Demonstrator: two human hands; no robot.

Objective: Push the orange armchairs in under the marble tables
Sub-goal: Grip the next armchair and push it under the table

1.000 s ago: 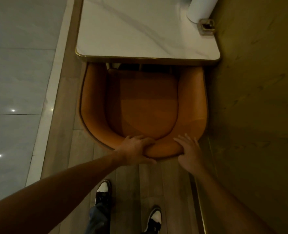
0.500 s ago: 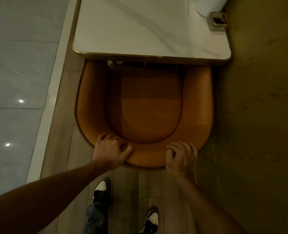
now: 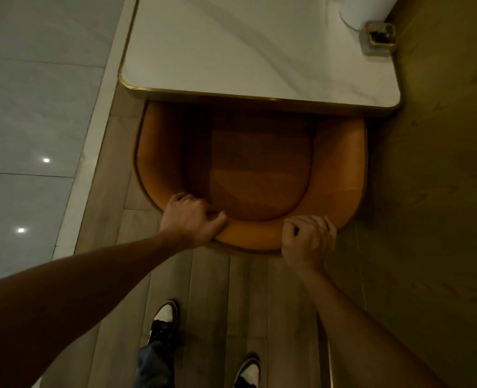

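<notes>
At the near edge, two black-and-white shoes (image 3: 165,320) stand on the wood-plank floor (image 3: 212,289), just behind the armchair (image 3: 341,175). Two bare forearms reach forward from there to the chair's curved back.

The left hand (image 3: 190,219) is closed over the back rim at the chair's left rear curve, fingers curled over the top and the thumb lying along the inner edge. The right hand (image 3: 307,238) is closed over the rim at the right rear curve, fingers bent down over the top of the padding. Both hands grip the same rounded back, with a bare stretch of rim between them.

The armchair is orange, smooth like leather, with a U-shaped padded back and arms in one continuous band and a thin darker trim along its outer base. Its seat is a deeper, shaded orange. The front of the seat and the ends of both arms lie beneath the surface (image 3: 231,51) ahead; the rear half still sticks out toward the shoes.

The surface is white marble with faint grey veins and a brass-coloured edge. At its far right corner, beyond the chair, stand a white cylinder (image 3: 363,9) and a small square metal holder (image 3: 378,37), just beside each other. A wooden wall panel (image 3: 441,191) runs close along the chair's right side, and pale glossy tiles (image 3: 30,121) lie left of it.
</notes>
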